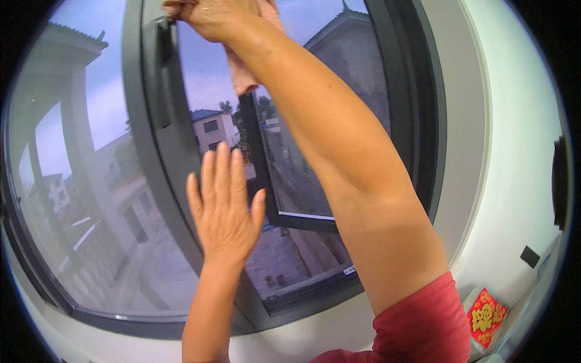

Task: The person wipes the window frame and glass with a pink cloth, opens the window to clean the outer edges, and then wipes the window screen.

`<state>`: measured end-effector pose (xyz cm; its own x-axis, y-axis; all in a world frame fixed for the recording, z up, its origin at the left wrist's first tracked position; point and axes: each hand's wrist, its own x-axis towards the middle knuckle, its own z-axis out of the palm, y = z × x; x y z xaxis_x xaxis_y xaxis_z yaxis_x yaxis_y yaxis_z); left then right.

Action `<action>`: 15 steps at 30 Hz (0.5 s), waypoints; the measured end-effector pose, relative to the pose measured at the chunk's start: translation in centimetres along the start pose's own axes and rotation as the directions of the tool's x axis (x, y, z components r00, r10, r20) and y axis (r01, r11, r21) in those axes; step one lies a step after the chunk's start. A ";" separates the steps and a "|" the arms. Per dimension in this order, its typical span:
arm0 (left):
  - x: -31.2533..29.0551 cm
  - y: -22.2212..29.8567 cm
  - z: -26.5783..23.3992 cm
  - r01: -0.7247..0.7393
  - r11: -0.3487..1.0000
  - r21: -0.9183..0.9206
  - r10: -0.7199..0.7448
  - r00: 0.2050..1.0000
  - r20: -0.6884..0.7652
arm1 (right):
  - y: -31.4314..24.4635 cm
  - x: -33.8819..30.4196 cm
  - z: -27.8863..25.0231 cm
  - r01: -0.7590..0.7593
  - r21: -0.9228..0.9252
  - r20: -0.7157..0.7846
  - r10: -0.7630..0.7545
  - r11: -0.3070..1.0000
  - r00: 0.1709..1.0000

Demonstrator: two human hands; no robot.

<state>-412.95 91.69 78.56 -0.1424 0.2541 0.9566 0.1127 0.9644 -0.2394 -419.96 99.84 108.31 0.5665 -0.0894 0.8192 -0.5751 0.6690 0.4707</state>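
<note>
Red-sleeved right arm crosses the head view nearest the camera; its right hand, partly cut off by the upper edge, holds a pink cloth at the upper part of the window screen, near the dark handle. Left hand is raised near the grey window frame, fingers extended and slightly spread; contact cannot be confirmed.

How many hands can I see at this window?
2. The left hand, fingers extended, is in front of the window; the right hand, higher and partly cut off by the picture's top edge, holds a pink cloth. No others show.
</note>
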 end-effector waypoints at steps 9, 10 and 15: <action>0.3 1.5 0.8 -0.015 1.000 0.005 0.015 1.000 -0.020 | 17.3 -2.5 -10.5 -0.285 -0.351 -0.093 0.270 0.892 0.958; 0.1 1.1 0.4 -0.014 0.999 0.050 0.015 1.000 -0.013 | 17.8 -3.3 -12.0 -0.399 -0.367 -0.099 0.391 0.840 0.915; 0.2 0.8 1.1 -0.043 0.997 0.057 0.048 0.996 -0.079 | 24.3 -8.3 -17.4 -0.197 -0.259 -0.147 0.163 0.946 0.976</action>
<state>-413.99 92.61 78.33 -0.0584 0.2933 0.9542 0.0623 0.9551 -0.2897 -428.35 129.61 107.27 0.5454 0.1303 0.8280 -0.5029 0.8411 0.1989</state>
